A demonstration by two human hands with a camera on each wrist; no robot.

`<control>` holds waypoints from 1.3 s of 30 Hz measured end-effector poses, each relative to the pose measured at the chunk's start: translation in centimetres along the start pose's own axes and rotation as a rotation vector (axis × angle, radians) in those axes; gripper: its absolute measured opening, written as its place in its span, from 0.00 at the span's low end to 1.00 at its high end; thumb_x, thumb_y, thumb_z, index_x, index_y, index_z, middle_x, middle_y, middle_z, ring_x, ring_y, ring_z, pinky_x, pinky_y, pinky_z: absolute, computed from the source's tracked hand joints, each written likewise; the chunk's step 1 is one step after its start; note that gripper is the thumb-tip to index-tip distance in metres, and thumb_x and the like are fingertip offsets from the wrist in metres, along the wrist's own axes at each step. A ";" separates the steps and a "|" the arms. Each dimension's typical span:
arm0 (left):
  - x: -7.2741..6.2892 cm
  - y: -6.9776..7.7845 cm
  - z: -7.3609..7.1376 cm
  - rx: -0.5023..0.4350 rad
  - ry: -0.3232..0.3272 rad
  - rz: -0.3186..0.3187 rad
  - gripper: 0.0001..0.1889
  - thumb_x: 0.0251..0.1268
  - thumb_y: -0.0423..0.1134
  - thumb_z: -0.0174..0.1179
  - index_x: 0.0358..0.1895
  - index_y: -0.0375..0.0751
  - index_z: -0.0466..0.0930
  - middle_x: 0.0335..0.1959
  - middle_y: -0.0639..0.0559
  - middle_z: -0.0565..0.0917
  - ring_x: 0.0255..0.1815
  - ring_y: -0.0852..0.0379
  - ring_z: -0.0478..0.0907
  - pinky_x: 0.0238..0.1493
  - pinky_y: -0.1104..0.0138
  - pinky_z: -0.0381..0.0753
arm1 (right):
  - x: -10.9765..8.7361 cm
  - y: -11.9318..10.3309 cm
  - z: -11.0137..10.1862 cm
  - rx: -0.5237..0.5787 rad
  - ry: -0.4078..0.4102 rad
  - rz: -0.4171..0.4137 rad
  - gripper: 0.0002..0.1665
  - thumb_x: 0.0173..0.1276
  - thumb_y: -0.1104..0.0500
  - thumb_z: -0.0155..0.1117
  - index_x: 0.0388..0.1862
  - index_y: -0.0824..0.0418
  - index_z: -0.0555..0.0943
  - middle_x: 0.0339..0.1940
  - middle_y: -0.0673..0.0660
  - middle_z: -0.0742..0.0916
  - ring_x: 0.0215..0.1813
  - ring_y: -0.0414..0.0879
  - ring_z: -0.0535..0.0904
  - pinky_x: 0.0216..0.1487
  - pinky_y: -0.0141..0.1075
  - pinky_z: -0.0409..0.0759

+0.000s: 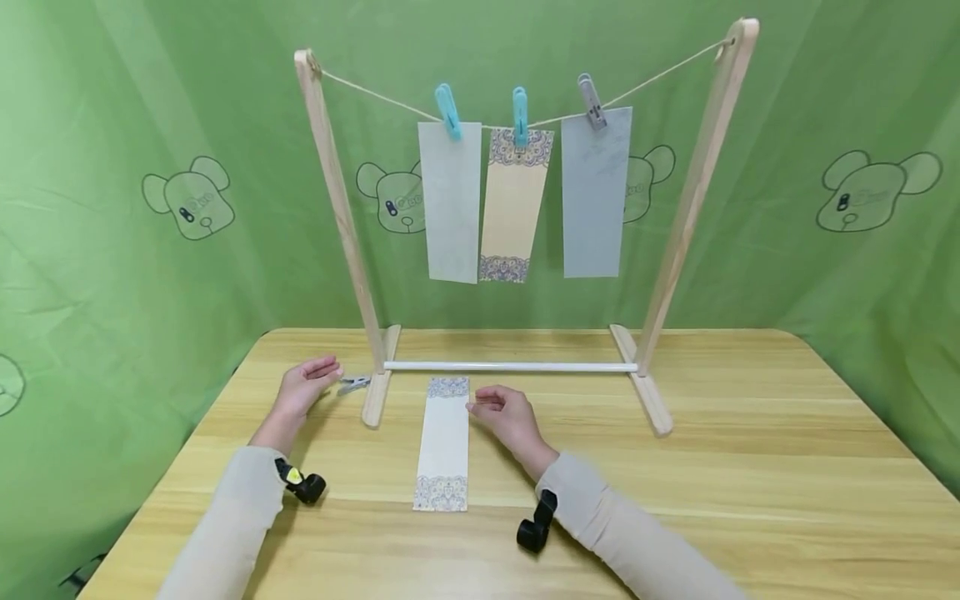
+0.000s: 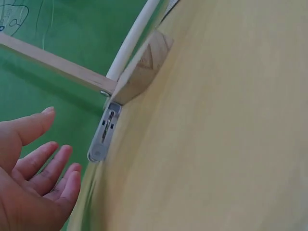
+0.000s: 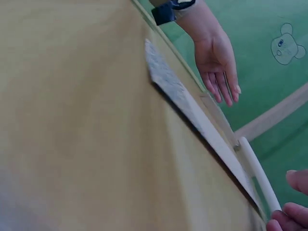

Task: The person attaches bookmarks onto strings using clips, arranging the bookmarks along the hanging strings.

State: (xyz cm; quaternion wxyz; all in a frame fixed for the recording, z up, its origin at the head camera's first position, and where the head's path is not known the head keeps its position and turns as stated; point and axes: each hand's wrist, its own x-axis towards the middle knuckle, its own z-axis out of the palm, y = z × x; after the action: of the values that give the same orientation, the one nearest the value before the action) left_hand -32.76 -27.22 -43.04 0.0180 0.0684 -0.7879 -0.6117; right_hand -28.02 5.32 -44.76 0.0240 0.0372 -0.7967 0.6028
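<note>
A white card with blue lace patterns at both ends (image 1: 442, 437) lies flat on the table. My right hand (image 1: 510, 418) is just off the card's right edge, thumb and fingers apart and loosely bent, with nothing between them. By the left foot of the wooden stand lies a grey clothespin (image 1: 354, 385), seen close in the left wrist view as a clothespin with a metal spring (image 2: 104, 132). Beside it hovers my left hand (image 1: 302, 388), fingers relaxed and holding nothing. The thumb of that hand (image 2: 33, 178) stands clear of the fingers in the left wrist view.
Between the stand's wooden posts (image 1: 693, 192) hangs a string (image 1: 382, 97). Clothespins hold a pale card (image 1: 452, 208), a cream patterned card (image 1: 513, 208) and a grey-blue card (image 1: 595, 200) on it. A white bar (image 1: 510, 367) joins the feet. Green cloth (image 1: 510, 42) hangs behind.
</note>
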 end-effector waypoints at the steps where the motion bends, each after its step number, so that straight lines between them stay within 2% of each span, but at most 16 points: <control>1: 0.1 -0.1 0.0 0.008 -0.013 -0.003 0.27 0.65 0.34 0.59 0.65 0.29 0.64 0.64 0.34 0.69 0.48 0.67 0.76 0.47 0.82 0.74 | -0.2 0.1 0.2 -0.002 0.002 0.000 0.17 0.58 0.63 0.69 0.46 0.70 0.80 0.42 0.61 0.85 0.42 0.49 0.80 0.47 0.38 0.81; 5: 0.3 -0.7 -0.2 0.034 -0.063 0.016 0.28 0.64 0.32 0.58 0.65 0.27 0.62 0.65 0.33 0.67 0.62 0.47 0.70 0.48 0.81 0.74 | -0.9 0.2 0.8 0.000 0.019 -0.020 0.17 0.58 0.63 0.69 0.46 0.70 0.80 0.41 0.61 0.85 0.43 0.49 0.79 0.48 0.39 0.81; 8: 0.4 -1.1 -0.4 0.035 -0.084 0.030 0.27 0.64 0.30 0.58 0.65 0.26 0.62 0.65 0.32 0.67 0.65 0.41 0.65 0.49 0.81 0.74 | -1.3 0.3 1.3 -0.022 0.029 -0.044 0.19 0.58 0.62 0.69 0.47 0.70 0.80 0.44 0.61 0.85 0.45 0.51 0.79 0.50 0.41 0.80; 11: 0.6 -1.4 -0.7 0.059 -0.106 0.045 0.28 0.63 0.29 0.58 0.65 0.26 0.62 0.65 0.32 0.67 0.65 0.40 0.65 0.53 0.78 0.74 | -1.8 0.3 1.8 -0.061 0.033 -0.070 0.21 0.58 0.62 0.69 0.49 0.71 0.79 0.46 0.62 0.84 0.46 0.52 0.80 0.51 0.41 0.80; 15: 0.9 -1.5 -0.8 0.099 -0.121 0.048 0.29 0.62 0.28 0.59 0.66 0.26 0.62 0.66 0.33 0.66 0.65 0.40 0.65 0.65 0.65 0.68 | -2.4 0.3 2.4 -0.109 0.031 -0.087 0.25 0.57 0.62 0.71 0.52 0.72 0.78 0.46 0.64 0.84 0.47 0.52 0.80 0.51 0.41 0.80; 17: 1.1 -1.5 -0.7 0.110 -0.123 0.053 0.29 0.61 0.28 0.60 0.65 0.26 0.62 0.66 0.33 0.66 0.65 0.40 0.65 0.68 0.59 0.65 | -2.7 0.3 2.6 -0.135 0.037 -0.093 0.28 0.56 0.62 0.72 0.53 0.73 0.76 0.47 0.64 0.84 0.47 0.53 0.79 0.51 0.41 0.80; 20: 1.2 -1.6 -0.4 0.119 -0.118 0.059 0.29 0.61 0.28 0.60 0.65 0.25 0.63 0.65 0.32 0.66 0.66 0.39 0.64 0.69 0.56 0.63 | -3.1 0.3 2.8 -0.196 0.034 -0.117 0.33 0.53 0.60 0.74 0.56 0.73 0.74 0.50 0.66 0.82 0.52 0.56 0.78 0.55 0.45 0.78; 24: 1.1 -1.9 -0.2 0.128 -0.099 0.050 0.28 0.61 0.27 0.60 0.64 0.24 0.64 0.64 0.31 0.68 0.66 0.39 0.64 0.68 0.56 0.63 | -3.6 0.5 3.0 -0.318 -0.010 -0.162 0.39 0.52 0.56 0.75 0.57 0.76 0.72 0.61 0.71 0.74 0.63 0.64 0.69 0.64 0.52 0.70; 27: 1.0 -2.0 -0.1 0.126 -0.091 0.043 0.27 0.60 0.26 0.60 0.63 0.25 0.65 0.63 0.32 0.68 0.65 0.40 0.65 0.68 0.57 0.65 | -3.7 0.7 3.0 -0.373 -0.036 -0.169 0.44 0.50 0.53 0.77 0.58 0.79 0.71 0.66 0.73 0.68 0.67 0.67 0.62 0.67 0.53 0.65; 33: 0.8 -1.9 0.0 0.116 -0.079 0.033 0.28 0.59 0.26 0.61 0.63 0.26 0.65 0.64 0.33 0.69 0.65 0.40 0.66 0.67 0.59 0.66 | -3.8 0.6 3.2 -0.430 -0.073 -0.169 0.48 0.48 0.51 0.78 0.60 0.79 0.69 0.68 0.72 0.65 0.68 0.65 0.58 0.67 0.51 0.65; 39: 0.9 -1.8 -0.1 0.113 -0.078 0.026 0.28 0.59 0.25 0.61 0.63 0.26 0.65 0.64 0.33 0.69 0.65 0.41 0.67 0.65 0.63 0.68 | -3.7 0.3 3.2 -0.432 -0.080 -0.178 0.42 0.51 0.56 0.76 0.58 0.79 0.70 0.65 0.70 0.69 0.66 0.63 0.61 0.64 0.51 0.68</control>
State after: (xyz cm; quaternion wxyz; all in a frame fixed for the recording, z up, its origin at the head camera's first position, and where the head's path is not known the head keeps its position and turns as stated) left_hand -33.46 -27.84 -44.77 -0.0086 0.0351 -0.8220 -0.5684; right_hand -24.32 2.48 -46.23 0.0531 0.1253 -0.9010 0.4118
